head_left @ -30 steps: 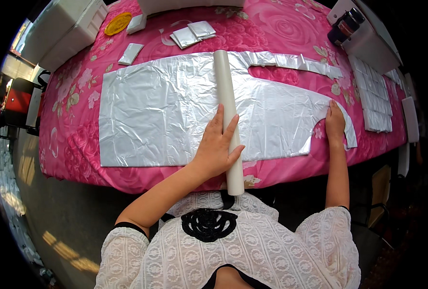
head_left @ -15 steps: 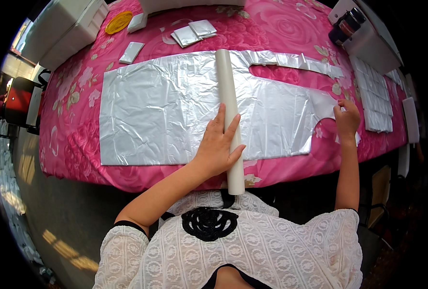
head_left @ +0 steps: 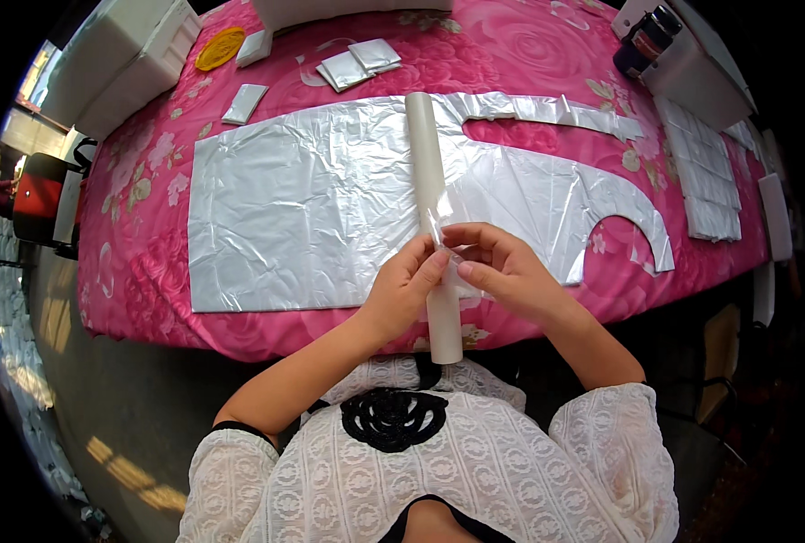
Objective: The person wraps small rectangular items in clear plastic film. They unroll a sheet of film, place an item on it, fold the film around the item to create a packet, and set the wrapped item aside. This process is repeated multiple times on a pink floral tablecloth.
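Observation:
A silvery white plastic apron (head_left: 285,208) lies flat across the table, its curved straps toward the right. A long pale tube (head_left: 427,154) rests crosswise over its middle, the near end jutting past the table edge. Just above the tube, my left hand (head_left: 404,285) pinches a small piece of clear plastic film (head_left: 464,258) between thumb and fingers. On the film's other side my right hand (head_left: 506,271) grips it with thumb and curled fingers. The film is crumpled and see-through; whether it is a bag I cannot tell.
Several small folded silvery packets (head_left: 359,63) lie at the back, near a yellow round object (head_left: 219,49). White boxes (head_left: 126,63) stand at the back left. At the right are a stack of folded plastic (head_left: 699,172) and a dark bottle (head_left: 647,42). Pink flowered cloth (head_left: 140,262) covers the table.
My right hand has come from the apron's right end to the middle, beside my left. My left hand has lifted off the tube, and both now hold the clear film.

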Tool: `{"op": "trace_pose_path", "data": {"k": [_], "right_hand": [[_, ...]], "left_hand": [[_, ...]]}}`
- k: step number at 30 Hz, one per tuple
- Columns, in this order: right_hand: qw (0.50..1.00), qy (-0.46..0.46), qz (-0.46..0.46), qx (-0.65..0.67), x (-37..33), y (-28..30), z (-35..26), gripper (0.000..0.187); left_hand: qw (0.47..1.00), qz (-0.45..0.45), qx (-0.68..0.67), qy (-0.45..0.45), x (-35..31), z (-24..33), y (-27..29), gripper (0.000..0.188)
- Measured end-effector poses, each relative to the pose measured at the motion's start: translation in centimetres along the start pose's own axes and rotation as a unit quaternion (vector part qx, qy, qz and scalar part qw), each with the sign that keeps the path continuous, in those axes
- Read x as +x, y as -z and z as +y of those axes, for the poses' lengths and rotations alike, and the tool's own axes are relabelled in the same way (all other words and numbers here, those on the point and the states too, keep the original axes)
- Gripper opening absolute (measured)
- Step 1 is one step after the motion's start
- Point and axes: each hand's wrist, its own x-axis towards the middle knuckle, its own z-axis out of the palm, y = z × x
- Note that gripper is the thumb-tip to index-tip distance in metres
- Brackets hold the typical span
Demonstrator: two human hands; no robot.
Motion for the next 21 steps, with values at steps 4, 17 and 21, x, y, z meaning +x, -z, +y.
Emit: {"op": "trace_pose_path", "data": {"k": [4,17,21], "right_hand": [[0.892,0.154,-0.226,-0.361,-1.2,-2.7,-0.4,0.073],[0.907,0.146,0.002,-0.395,0.2,-3.9,2.2,0.042],[0.898,0.163,0.014,-0.407,0.5,-4.5,2.4,0.039]], "left_hand": [[0.992,0.062,-0.048,0.101,-0.6,2.0,1.7,0.034],[0.976,0.123,0.116,0.137,-2.0,1.4,7.6,0.026],[0.977,0.123,0.130,0.119,-2.3,2.6,8.2,0.027]]}}
